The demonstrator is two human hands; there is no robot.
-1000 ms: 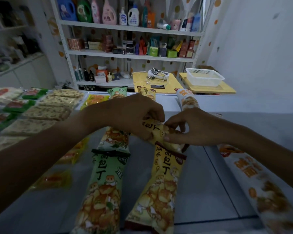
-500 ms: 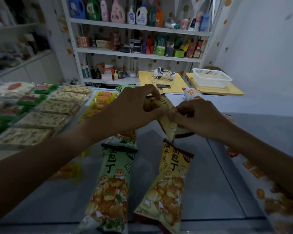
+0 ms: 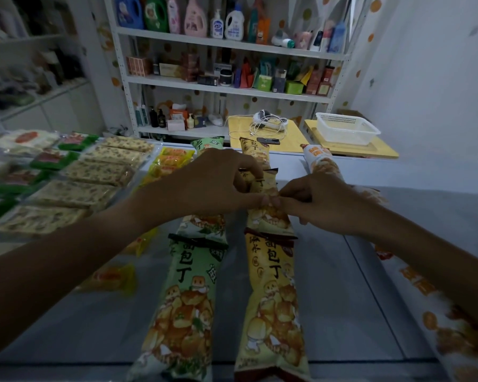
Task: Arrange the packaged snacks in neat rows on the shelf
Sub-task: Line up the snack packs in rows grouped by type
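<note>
Yellow bag (image 3: pixel 262 188): pinched in my left grip (image 3: pixel 213 186) and right grip (image 3: pixel 319 201), just beyond the near yellow bag (image 3: pixel 272 304), beside the green row (image 3: pixel 188 307) on the desk (image 3: pixel 342 312).

Both forearms reach forward from the lower corners of the view and converge near the middle, bare to the elbow. The left hand (image 3: pixel 218 183) is held palm down with its back to the camera, the knuckles raised, the fingers curled downward and the thumb stretched to the right, pinching a yellow snack pack (image 3: pixel 265 188). The right hand (image 3: pixel 318 199) comes in from the right, wrist slightly bent, fingers curled and pinching the same pack at its right edge. The 2 thumb tips nearly touch each other.
</note>
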